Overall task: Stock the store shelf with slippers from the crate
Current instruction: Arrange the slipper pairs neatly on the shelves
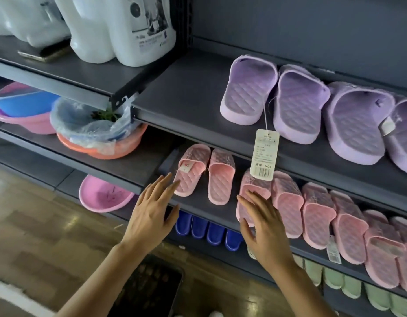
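Note:
Two pink slippers lie side by side at the left end of the middle grey shelf. To their right runs a row of several pink slippers. My left hand hovers open, its fingertips at the heel of the leftmost pink slipper. My right hand is spread flat over the heel of the first slipper in the row, fingers straight. The dark crate sits low on the floor between my forearms.
Purple slippers fill the upper shelf, a price tag dangling from one. Blue slippers and green slippers sit on lower shelves. Plastic basins and white jugs occupy the left bay.

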`<act>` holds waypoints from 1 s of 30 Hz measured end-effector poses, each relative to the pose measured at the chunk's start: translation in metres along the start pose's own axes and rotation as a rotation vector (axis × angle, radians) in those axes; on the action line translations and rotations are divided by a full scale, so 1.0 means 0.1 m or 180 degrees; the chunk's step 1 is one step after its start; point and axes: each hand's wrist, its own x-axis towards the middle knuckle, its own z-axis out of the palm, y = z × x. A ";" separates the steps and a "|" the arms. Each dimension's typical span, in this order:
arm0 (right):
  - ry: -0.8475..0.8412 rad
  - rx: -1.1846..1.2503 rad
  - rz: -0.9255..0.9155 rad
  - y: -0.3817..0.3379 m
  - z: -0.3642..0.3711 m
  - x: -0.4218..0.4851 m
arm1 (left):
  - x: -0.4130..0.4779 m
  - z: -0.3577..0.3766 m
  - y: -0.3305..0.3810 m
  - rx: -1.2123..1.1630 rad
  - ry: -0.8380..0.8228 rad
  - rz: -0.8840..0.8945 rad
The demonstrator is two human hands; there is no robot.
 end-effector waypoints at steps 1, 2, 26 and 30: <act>0.0168 0.0034 0.0000 -0.05 -0.01 0.03 | -0.01 0.01 -0.02 -0.0043 0.0006 0.0030; 0.0384 0.0059 -0.0007 -0.11 -0.05 0.06 | 0.00 0.02 -0.03 -0.0084 0.0016 0.0059; 0.1329 -0.1015 0.0332 0.04 -0.82 0.79 | 1.16 -0.37 0.68 0.0009 0.0481 0.1294; 0.1436 -0.0867 0.0546 -0.04 -0.81 0.70 | 1.07 -0.41 0.57 -0.0163 0.0585 0.1200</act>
